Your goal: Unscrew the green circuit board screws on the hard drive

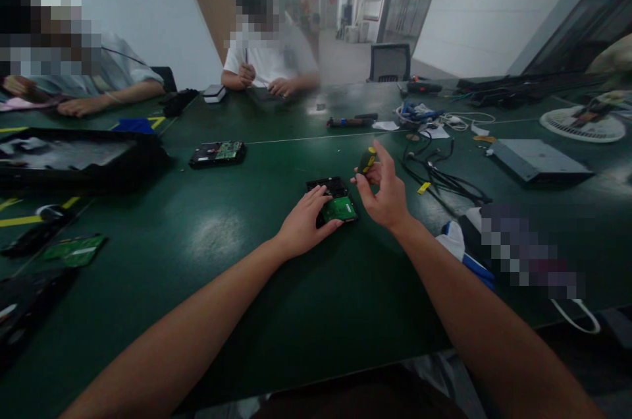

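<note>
A hard drive (340,208) with a green circuit board facing up lies on the dark green table, in front of me. My left hand (306,221) grips it from the left, fingers over its far part and thumb along the near edge. Just right of the drive and raised above the table, my right hand (382,192) is closed around a screwdriver (366,161) with a black and yellow handle. The screwdriver's shaft and tip cannot be made out.
Another hard drive (217,153) lies farther left, beyond a loose green circuit board (74,250). Black cables (437,175) and a grey metal box (540,160) are on the right. A large black tray (123,159) stands left. Two people sit across the table.
</note>
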`<state>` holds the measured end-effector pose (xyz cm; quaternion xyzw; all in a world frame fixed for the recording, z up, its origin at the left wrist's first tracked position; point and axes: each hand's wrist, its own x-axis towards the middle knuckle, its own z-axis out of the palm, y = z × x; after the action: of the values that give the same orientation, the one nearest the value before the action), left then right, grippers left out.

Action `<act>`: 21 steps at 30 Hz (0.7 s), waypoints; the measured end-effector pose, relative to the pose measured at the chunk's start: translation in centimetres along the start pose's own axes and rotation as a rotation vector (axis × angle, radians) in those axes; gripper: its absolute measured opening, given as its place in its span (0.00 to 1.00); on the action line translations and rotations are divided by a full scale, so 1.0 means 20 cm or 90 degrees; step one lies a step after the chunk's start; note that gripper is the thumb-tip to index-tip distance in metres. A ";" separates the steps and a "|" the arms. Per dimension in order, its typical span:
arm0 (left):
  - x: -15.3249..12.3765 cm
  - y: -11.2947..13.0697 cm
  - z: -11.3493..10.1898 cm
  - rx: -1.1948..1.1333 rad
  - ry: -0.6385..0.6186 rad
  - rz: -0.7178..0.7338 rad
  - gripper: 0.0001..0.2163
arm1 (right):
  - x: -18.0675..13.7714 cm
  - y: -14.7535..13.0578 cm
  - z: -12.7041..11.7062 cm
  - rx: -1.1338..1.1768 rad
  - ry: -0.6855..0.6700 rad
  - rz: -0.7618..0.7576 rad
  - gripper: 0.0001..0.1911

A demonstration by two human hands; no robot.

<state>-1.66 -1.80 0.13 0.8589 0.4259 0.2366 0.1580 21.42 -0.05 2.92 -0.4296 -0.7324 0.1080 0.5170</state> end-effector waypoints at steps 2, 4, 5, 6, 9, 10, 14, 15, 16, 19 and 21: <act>0.00 0.00 0.00 0.001 0.003 0.001 0.30 | 0.00 0.01 0.00 0.005 0.004 -0.024 0.38; 0.00 0.00 0.00 0.002 0.002 0.003 0.30 | 0.00 0.02 0.00 -0.001 0.002 -0.032 0.37; 0.00 0.00 0.00 0.002 0.001 0.004 0.29 | 0.00 0.02 0.00 -0.006 0.001 -0.033 0.37; 0.00 0.00 0.00 0.002 0.000 0.003 0.29 | 0.00 0.02 0.00 -0.011 0.001 -0.034 0.38; 0.00 0.01 0.00 0.002 -0.001 -0.001 0.29 | 0.00 0.01 0.00 -0.018 0.002 -0.039 0.38; 0.00 0.01 -0.01 0.002 0.000 -0.002 0.29 | 0.00 0.01 0.00 -0.016 0.003 -0.040 0.38; 0.00 0.00 -0.01 0.000 0.002 0.002 0.29 | 0.00 0.02 0.00 -0.010 0.007 -0.041 0.38; 0.00 0.00 0.00 0.000 0.001 0.002 0.29 | 0.01 0.02 0.00 -0.011 0.008 -0.041 0.38; 0.00 0.00 0.00 0.000 0.001 0.001 0.29 | 0.01 0.02 0.00 -0.016 0.010 -0.043 0.38; 0.00 0.00 0.00 0.001 0.001 -0.005 0.30 | 0.01 0.01 0.00 -0.046 0.032 -0.048 0.38; 0.00 0.00 0.00 0.002 0.000 -0.008 0.30 | 0.01 0.01 0.00 -0.063 0.041 -0.051 0.38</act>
<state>-1.63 -1.75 0.03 0.8565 0.4315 0.2349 0.1580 21.49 0.21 2.93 -0.4281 -0.7366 0.0366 0.5223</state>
